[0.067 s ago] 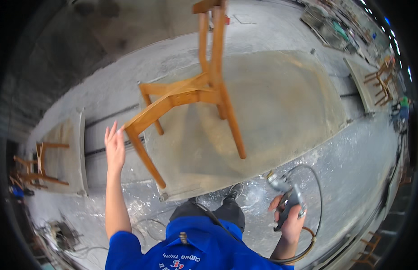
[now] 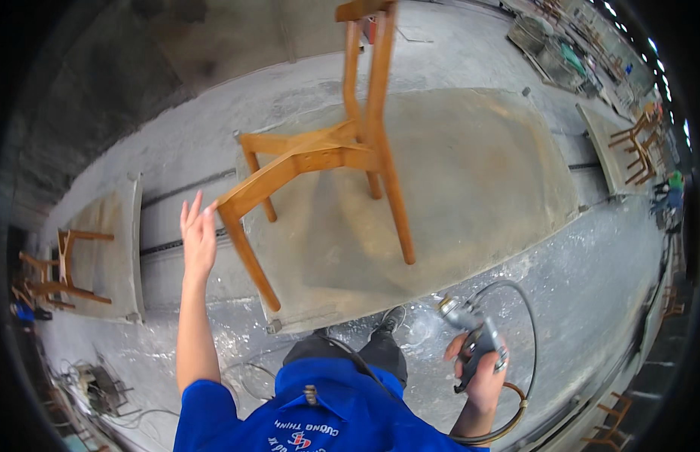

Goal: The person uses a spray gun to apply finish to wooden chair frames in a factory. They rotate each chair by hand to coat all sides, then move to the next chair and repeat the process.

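Observation:
A wooden chair frame without a seat panel [image 2: 317, 157] stands upright on a broad flat board [image 2: 470, 188], its backrest toward the far side. My left hand [image 2: 199, 237] is raised beside the chair's nearest left corner, fingers stretched and spread; a fingertip meets or nearly meets the wood. Lower right, my right hand [image 2: 484, 373] is wrapped round the handle of a metal spray gun [image 2: 478, 343], its nozzle end pointing up and left, apart from the chair. A dark hose [image 2: 532, 331] loops from the gun.
Another board [image 2: 116, 264] with wooden chair frames [image 2: 82, 260] lies at the left, and more chairs [image 2: 640, 151] are on a board at the far right. A chain track [image 2: 184, 245] runs between boards. Coiled hoses and equipment [image 2: 101, 388] lie lower left.
In the picture, the chair has shifted slightly right, and my left hand with it. The spray gun's nozzle end has moved a little left.

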### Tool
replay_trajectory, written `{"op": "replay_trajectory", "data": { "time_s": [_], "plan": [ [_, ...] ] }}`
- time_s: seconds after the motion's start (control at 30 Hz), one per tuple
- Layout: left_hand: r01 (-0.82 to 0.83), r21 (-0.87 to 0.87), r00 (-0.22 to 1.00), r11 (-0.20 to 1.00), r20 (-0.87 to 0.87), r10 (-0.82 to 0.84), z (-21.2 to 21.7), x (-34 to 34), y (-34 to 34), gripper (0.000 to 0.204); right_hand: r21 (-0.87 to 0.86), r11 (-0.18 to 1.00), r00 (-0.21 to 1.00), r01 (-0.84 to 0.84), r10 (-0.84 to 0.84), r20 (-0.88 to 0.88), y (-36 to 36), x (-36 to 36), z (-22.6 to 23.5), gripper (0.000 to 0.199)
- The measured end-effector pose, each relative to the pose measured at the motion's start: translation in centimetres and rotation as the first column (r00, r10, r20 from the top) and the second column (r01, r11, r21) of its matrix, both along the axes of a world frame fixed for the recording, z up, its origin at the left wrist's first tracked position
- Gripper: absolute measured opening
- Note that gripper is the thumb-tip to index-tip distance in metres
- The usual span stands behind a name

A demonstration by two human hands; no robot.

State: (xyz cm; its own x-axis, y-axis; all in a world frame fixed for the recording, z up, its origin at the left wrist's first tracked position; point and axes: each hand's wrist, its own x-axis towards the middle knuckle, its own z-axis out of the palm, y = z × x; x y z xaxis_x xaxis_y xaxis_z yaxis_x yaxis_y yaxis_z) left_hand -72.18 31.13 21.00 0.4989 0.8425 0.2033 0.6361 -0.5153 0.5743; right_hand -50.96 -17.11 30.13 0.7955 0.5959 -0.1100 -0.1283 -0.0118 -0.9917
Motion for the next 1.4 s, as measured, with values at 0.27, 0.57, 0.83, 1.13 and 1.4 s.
{"op": "replay_trajectory", "data": {
  "time_s": [0.27, 0.57, 0.83, 1.13, 1.4],
  "plan": [
    [0.13, 0.036, 0.989, 0.991, 0.064, -0.132, 0.8, 0.9, 3.1, 0.053, -0.064, 0.998, 0.96, 0.0, 0.018, 0.279, 5.7, -10.2, 4.8, 0.07],
    [0.336, -0.257, 0.909, 0.906, 0.34, -0.241, 0.1, 0.7, 6.2, 0.057, -0.186, 0.952, 0.782, 0.245, -0.08, 0.618, 5.5, -15.8, 8.3, 0.06],
    [0.404, -0.882, 0.889, -0.243, 0.441, -0.121, -4.1, 8.1, 8.9, 0.078, 0.161, 0.869, 0.565, 0.467, -0.434, 0.702, 3.7, -18.6, 12.4, 0.084],
    [0.609, -0.755, 0.735, -0.242, 0.652, -0.186, -5.9, 11.4, 1.9, 0.042, -0.143, 0.818, 0.826, 0.557, -0.528, 0.196, 0.4, -17.3, 10.7, 0.035],
    [0.4, -0.916, 0.907, 0.036, 0.402, 0.125, -9.7, 0.3, -7.9, 0.056, -0.176, 0.851, 0.854, 0.494, -0.513, -0.086, -4.0, -10.0, 6.8, 0.037]
  ]
}}
